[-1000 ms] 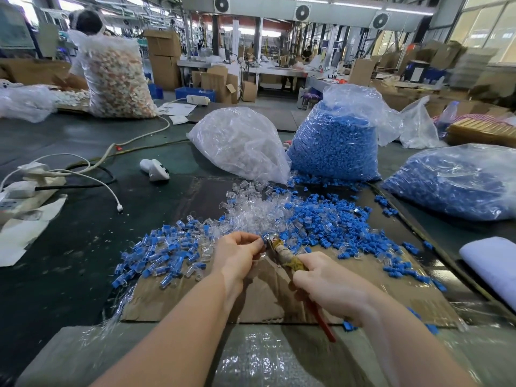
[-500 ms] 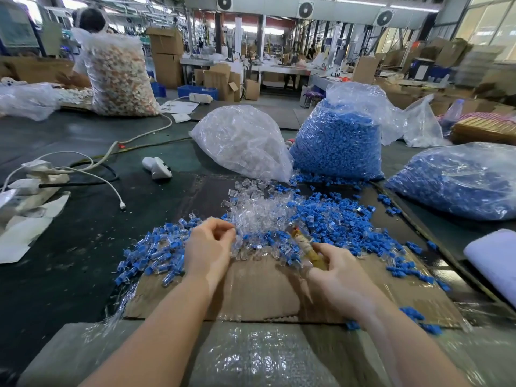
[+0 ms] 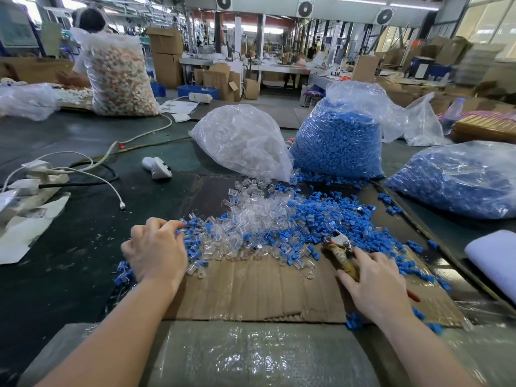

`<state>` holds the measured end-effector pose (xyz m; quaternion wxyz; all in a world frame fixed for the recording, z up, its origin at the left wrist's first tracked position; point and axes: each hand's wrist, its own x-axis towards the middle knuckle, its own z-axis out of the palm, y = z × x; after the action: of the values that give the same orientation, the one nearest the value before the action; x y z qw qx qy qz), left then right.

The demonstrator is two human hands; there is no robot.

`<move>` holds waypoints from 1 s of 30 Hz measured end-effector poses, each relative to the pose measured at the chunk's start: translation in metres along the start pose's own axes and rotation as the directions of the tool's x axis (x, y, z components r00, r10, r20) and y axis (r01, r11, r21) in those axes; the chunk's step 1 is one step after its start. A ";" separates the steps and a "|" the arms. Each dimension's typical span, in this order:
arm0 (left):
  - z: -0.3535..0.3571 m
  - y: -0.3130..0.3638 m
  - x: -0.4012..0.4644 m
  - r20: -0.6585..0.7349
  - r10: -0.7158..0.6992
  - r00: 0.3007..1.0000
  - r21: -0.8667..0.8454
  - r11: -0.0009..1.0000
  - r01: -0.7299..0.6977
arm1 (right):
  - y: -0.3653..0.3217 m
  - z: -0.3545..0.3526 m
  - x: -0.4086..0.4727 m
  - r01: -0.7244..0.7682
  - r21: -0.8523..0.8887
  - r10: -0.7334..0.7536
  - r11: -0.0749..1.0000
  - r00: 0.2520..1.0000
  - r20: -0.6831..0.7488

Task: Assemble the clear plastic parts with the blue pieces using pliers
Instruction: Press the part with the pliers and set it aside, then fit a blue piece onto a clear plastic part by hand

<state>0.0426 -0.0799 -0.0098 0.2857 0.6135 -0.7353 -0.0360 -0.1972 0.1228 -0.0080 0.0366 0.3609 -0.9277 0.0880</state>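
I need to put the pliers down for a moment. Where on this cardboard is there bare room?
The cardboard is bare in its near strip, between the left hand and the right hand, which holds the pliers. Beyond that strip it is crowded: the mixed clear and blue pieces cover it up to the bags. Stray blue pieces also dot its right edge.

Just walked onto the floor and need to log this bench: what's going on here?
A person is putting clear plastic parts together with blue pieces heaped on a cardboard sheet. The left hand reaches into the pile's left edge, fingers curled among the pieces. The right hand holds the pliers low over the cardboard. Bags of clear and blue stock sit behind.
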 end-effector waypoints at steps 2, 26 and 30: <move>0.003 0.016 -0.009 0.011 0.071 0.997 -0.138 0.988 -0.069 | 0.001 0.003 -0.001 0.014 -0.023 -0.014 1.000 1.000 -0.017; 0.038 0.082 -0.071 0.222 0.507 0.833 -0.572 0.760 -0.310 | -0.049 0.013 0.017 0.126 0.027 -0.124 0.992 0.990 -0.072; 0.033 0.082 -0.071 0.219 0.471 0.854 -0.622 0.742 -0.249 | -0.049 0.014 0.017 0.115 0.053 -0.110 0.992 0.989 -0.098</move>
<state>-0.0391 -0.0041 -0.0314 0.3171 0.3240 -0.8354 -0.3108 -0.1769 0.0737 -0.0133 0.0748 0.4091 -0.9001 0.1300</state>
